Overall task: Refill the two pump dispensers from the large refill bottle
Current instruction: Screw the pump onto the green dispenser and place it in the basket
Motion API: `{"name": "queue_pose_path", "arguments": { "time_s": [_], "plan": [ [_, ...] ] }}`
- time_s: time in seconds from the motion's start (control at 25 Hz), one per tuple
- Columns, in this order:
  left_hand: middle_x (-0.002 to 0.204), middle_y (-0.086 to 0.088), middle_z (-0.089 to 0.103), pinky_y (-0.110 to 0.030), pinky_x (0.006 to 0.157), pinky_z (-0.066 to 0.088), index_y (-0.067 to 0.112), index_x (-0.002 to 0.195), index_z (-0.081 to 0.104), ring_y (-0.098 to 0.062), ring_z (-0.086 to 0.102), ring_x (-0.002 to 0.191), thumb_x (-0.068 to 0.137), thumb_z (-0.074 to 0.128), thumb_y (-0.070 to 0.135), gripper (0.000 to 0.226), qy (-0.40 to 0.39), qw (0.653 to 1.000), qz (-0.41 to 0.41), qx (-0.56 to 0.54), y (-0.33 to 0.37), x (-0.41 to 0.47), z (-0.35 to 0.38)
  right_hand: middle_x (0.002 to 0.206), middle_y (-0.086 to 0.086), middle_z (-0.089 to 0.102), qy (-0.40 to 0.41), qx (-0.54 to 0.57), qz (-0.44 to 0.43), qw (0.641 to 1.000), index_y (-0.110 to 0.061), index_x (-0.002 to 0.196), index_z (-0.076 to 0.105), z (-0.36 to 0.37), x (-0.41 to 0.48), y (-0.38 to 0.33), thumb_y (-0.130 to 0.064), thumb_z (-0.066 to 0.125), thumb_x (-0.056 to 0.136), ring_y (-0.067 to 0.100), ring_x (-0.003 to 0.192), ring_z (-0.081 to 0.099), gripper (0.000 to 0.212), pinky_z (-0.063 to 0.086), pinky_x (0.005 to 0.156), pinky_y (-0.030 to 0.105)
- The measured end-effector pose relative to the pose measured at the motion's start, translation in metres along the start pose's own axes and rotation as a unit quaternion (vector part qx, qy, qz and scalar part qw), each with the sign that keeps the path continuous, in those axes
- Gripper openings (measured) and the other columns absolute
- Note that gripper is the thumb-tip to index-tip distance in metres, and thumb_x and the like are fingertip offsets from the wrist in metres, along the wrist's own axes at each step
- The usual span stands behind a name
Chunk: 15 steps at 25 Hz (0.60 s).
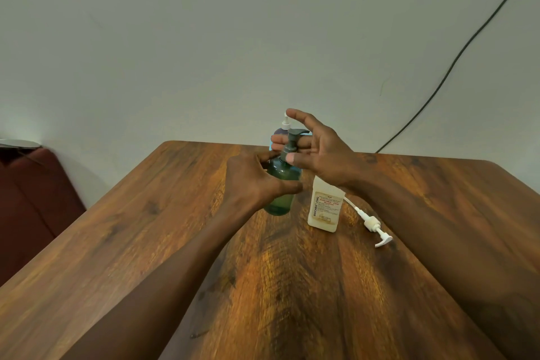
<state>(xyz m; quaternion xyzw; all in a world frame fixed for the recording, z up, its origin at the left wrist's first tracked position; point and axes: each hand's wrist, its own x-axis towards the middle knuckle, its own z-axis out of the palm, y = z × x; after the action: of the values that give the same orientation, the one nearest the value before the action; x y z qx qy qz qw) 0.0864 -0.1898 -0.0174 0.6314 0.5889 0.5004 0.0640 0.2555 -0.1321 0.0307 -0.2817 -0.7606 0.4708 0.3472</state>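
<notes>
A green translucent pump bottle [281, 193] with a grey pump head [294, 135] stands in the middle of the wooden table [146, 228]. My left hand [251, 181] is wrapped around its body. My right hand [315, 152] is at the grey pump collar, thumb and fingers on either side of it, index finger raised. A white rectangular bottle [325, 205] with a printed label stands just right of the green one, under my right wrist, its top hidden. Its white pump [371, 224] with tube lies on the table to its right. Behind my hands, a purple bottle with a white pump [285, 123] is partly hidden.
A black cable [455, 58] runs down the pale wall to the table's far right edge. A dark red seat [32, 199] stands left of the table, beyond its left edge.
</notes>
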Motion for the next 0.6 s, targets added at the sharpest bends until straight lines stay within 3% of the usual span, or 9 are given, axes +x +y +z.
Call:
{"name": "queue_pose_path", "arguments": {
  "time_s": [0.08, 0.16, 0.28, 0.44, 0.52, 0.6],
  "plan": [
    [0.101, 0.011, 0.077, -0.026, 0.075, 0.062, 0.024, 0.115, 0.076, -0.001, 0.072, 0.086, 0.054, 0.088, 0.061, 0.072, -0.002, 1.0, -0.004, 0.005, 0.0, 0.002, 0.002, 0.12, 0.0, 0.074, 0.078, -0.059, -0.017, 0.995, -0.028, 0.15, 0.043, -0.001, 0.0, 0.0, -0.013, 0.089, 0.077, 0.011, 0.106, 0.074, 0.089, 0.062, 0.09, 0.033],
    [0.099, 0.01, 0.077, -0.026, 0.075, 0.062, 0.023, 0.112, 0.076, -0.003, 0.072, 0.085, 0.055, 0.089, 0.057, 0.067, -0.009, 1.0, -0.014, 0.003, 0.002, 0.001, 0.005, 0.111, -0.006, 0.071, 0.175, -0.151, -0.029, 0.972, -0.029, 0.137, 0.055, 0.006, 0.001, -0.003, -0.037, 0.099, 0.058, 0.006, 0.093, 0.073, 0.09, 0.062, 0.079, 0.022],
    [0.1, 0.01, 0.077, -0.025, 0.076, 0.062, 0.022, 0.112, 0.076, -0.004, 0.072, 0.087, 0.058, 0.093, 0.048, 0.063, -0.021, 0.999, -0.026, 0.001, 0.0, -0.001, 0.008, 0.116, -0.013, 0.062, 0.184, -0.221, -0.039, 0.957, -0.029, 0.131, 0.059, 0.008, 0.004, -0.005, -0.05, 0.097, 0.055, 0.002, 0.092, 0.065, 0.088, 0.055, 0.074, 0.01],
    [0.098, 0.012, 0.077, -0.028, 0.075, 0.062, 0.026, 0.11, 0.076, -0.002, 0.072, 0.085, 0.056, 0.087, 0.06, 0.065, -0.01, 1.0, -0.003, -0.005, 0.002, 0.004, 0.007, 0.12, -0.008, 0.072, 0.048, -0.078, -0.002, 0.996, -0.021, 0.138, 0.059, -0.006, 0.001, -0.007, -0.023, 0.085, 0.082, 0.003, 0.105, 0.072, 0.062, 0.06, 0.087, 0.022],
    [0.096, 0.012, 0.077, -0.028, 0.073, 0.062, 0.026, 0.11, 0.077, 0.0, 0.072, 0.083, 0.055, 0.086, 0.063, 0.067, 0.003, 1.0, -0.004, -0.001, 0.006, 0.008, 0.011, 0.114, -0.001, 0.076, 0.087, -0.073, -0.019, 0.993, -0.016, 0.136, 0.061, -0.006, 0.002, -0.007, -0.011, 0.084, 0.083, 0.005, 0.102, 0.074, 0.057, 0.061, 0.087, 0.026],
    [0.094, 0.011, 0.077, -0.028, 0.07, 0.063, 0.026, 0.108, 0.078, 0.0, 0.071, 0.079, 0.054, 0.087, 0.063, 0.066, 0.031, 0.999, -0.024, 0.001, 0.011, 0.009, 0.019, 0.111, 0.001, 0.077, 0.17, -0.14, -0.048, 0.974, -0.014, 0.129, 0.067, -0.001, 0.007, -0.008, -0.011, 0.087, 0.079, 0.004, 0.091, 0.075, 0.054, 0.062, 0.084, 0.025]
  ]
}}
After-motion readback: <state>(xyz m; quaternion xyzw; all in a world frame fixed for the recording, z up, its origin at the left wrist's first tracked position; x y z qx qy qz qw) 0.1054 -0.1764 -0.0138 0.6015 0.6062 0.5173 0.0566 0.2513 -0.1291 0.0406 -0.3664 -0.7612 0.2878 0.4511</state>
